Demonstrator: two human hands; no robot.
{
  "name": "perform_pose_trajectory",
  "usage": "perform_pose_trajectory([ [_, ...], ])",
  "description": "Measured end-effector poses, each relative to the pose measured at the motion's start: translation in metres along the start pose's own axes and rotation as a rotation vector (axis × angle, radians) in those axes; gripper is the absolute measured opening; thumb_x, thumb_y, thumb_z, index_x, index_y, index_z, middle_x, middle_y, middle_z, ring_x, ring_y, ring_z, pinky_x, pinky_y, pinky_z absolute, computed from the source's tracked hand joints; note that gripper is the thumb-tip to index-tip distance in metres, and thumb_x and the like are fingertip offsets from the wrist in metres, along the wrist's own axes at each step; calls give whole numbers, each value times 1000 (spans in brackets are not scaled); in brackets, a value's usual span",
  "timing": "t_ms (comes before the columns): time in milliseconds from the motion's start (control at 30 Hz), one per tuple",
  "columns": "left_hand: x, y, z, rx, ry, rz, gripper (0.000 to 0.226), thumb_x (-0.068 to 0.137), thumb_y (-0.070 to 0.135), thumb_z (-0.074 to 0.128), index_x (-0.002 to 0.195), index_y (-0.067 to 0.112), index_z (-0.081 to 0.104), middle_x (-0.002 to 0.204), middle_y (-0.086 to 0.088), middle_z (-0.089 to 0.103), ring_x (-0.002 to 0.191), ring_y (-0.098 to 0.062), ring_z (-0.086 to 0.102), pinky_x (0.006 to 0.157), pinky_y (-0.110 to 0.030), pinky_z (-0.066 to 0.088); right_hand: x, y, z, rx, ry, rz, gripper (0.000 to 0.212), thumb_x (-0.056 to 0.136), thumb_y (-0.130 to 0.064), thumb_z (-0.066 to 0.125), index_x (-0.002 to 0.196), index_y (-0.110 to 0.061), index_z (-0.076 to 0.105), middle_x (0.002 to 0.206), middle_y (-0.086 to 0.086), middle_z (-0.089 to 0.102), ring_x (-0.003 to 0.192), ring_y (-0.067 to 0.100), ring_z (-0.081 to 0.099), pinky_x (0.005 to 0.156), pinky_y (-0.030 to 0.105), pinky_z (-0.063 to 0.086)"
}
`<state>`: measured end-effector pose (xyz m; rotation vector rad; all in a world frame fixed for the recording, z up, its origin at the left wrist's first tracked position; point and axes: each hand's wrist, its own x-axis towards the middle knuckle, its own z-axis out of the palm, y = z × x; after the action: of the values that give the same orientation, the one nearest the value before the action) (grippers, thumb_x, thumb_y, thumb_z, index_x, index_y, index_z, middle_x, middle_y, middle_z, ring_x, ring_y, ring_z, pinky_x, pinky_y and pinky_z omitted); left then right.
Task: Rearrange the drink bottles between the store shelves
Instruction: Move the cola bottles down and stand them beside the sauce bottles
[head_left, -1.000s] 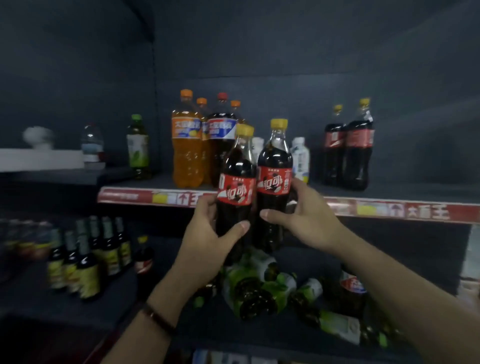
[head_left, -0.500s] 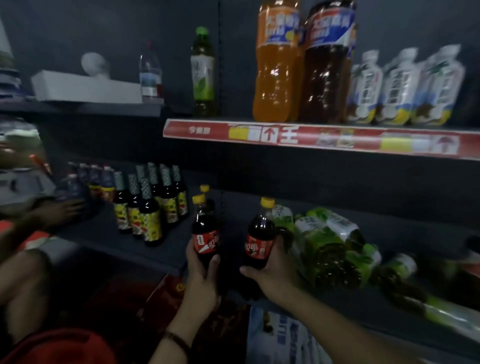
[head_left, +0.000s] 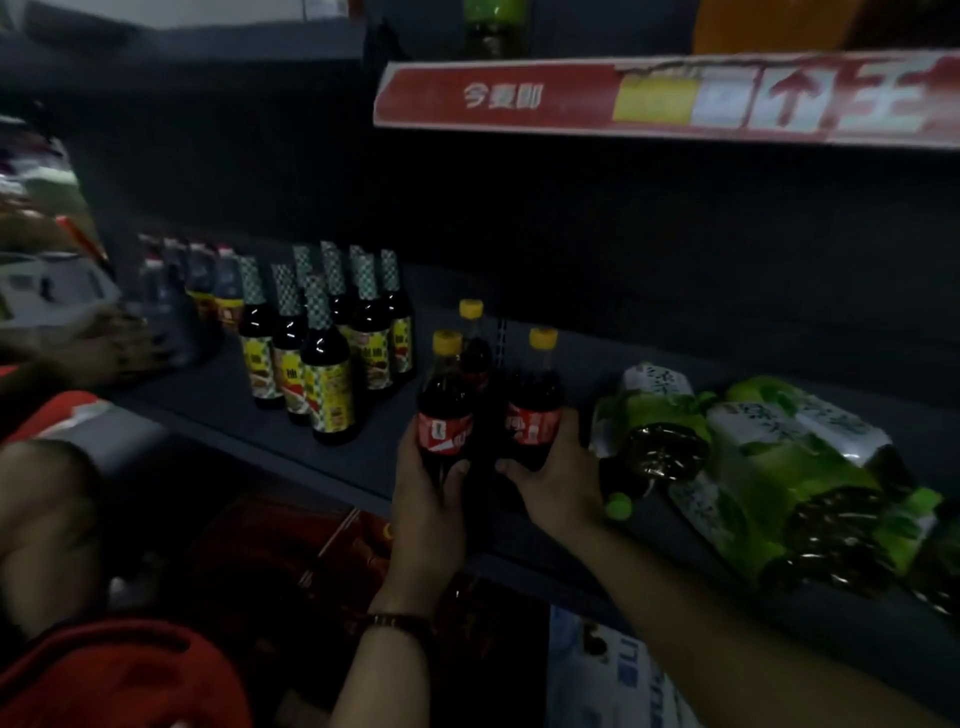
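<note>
The left hand (head_left: 426, 499) hides the base of the left cola (head_left: 445, 415), the right hand (head_left: 558, 483) that of the right cola (head_left: 535, 415). A third cola (head_left: 475, 353) behind them shows only cap and neck. The top edge cuts off a green bottle (head_left: 493, 26) and an orange bottle (head_left: 769, 21). A second person's hand (head_left: 111, 338), far left, is blurred.

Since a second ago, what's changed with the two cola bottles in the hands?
Both came down from in front of the upper shelf to the lower shelf: left cola bottle in the left hand, right cola bottle in the right hand, now by a third cola bottle. Neither was let go. The lying green tea bottles and sauce bottles stayed put.
</note>
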<state>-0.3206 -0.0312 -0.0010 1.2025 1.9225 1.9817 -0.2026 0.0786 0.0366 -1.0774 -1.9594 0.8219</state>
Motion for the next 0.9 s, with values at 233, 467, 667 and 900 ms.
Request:
perform_pose_trajectory([
  [233, -8, -7, 12, 109, 54, -80, 57, 111, 18, 54, 163, 27, 32, 150, 11, 42, 141, -12, 43, 123, -45, 39, 14, 3, -6, 75, -131, 63, 64, 85, -17, 86, 137, -26, 50, 128, -5, 68, 121, 18, 64, 104, 36, 51],
  [467, 2, -17, 8, 222, 126, -191, 63, 93, 19, 82, 147, 15, 50, 139, -6, 58, 131, -27, 55, 108, -47, 49, 25, -6, -4, -24, -141, 116, 72, 83, -24, 89, 141, -15, 47, 134, 3, 66, 123, 24, 63, 97, 31, 50],
  [667, 4, -15, 6, 233, 81, -186, 44, 99, 10, 71, 137, 15, 49, 131, -6, 63, 119, -27, 62, 96, -41, 51, 33, -10, 8, -72, -123, 95, 66, 90, -27, 84, 142, -15, 46, 140, 9, 64, 124, 29, 63, 96, 33, 51],
  [900, 8, -22, 1, 132, 50, -212, 58, 97, 9, 74, 146, 17, 45, 135, 1, 57, 127, -20, 57, 105, -39, 49, 46, -12, 20, -64, -135, 106, 64, 91, -26, 82, 142, -15, 45, 140, 10, 63, 125, 30, 63, 95, 32, 51],
])
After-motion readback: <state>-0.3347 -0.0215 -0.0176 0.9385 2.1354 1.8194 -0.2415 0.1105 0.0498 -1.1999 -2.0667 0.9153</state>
